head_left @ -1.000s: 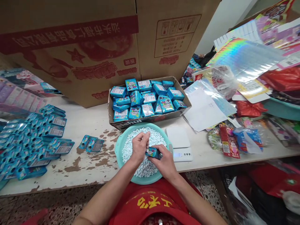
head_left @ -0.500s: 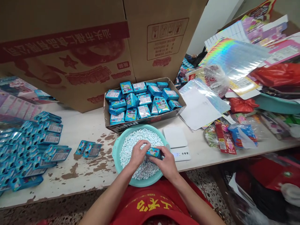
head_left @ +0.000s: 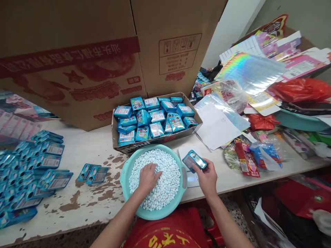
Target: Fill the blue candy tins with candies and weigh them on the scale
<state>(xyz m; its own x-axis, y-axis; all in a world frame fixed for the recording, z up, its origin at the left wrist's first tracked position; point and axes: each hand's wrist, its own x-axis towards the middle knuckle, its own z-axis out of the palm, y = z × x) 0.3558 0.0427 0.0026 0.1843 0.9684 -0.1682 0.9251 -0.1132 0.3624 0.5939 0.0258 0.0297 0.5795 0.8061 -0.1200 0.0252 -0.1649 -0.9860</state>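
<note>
My left hand (head_left: 149,178) rests palm down on small pale blue and white candies (head_left: 168,177) in a round turquoise basin (head_left: 154,216). Its thumb is spread from the fingers, and some fingertips are partly hidden among the pieces. To the right of the basin, my right hand (head_left: 207,177) grips a small blue candy box (head_left: 193,160) by its near end. The box is tilted, with a shiny window and a printed label facing up, above a white digital scale (head_left: 193,180).
Behind the basin stands a cardboard tray (head_left: 165,137) of filled blue packs, against a large carton (head_left: 103,79). Two blue boxes (head_left: 97,174) lie to the left, beside many stacked blue boxes (head_left: 49,161). Papers (head_left: 218,125) and wrappers (head_left: 247,158) clutter the right.
My hands have parted. The right one has carried the blue box from over the basin to above the scale, while the left has gone down onto the candies.
</note>
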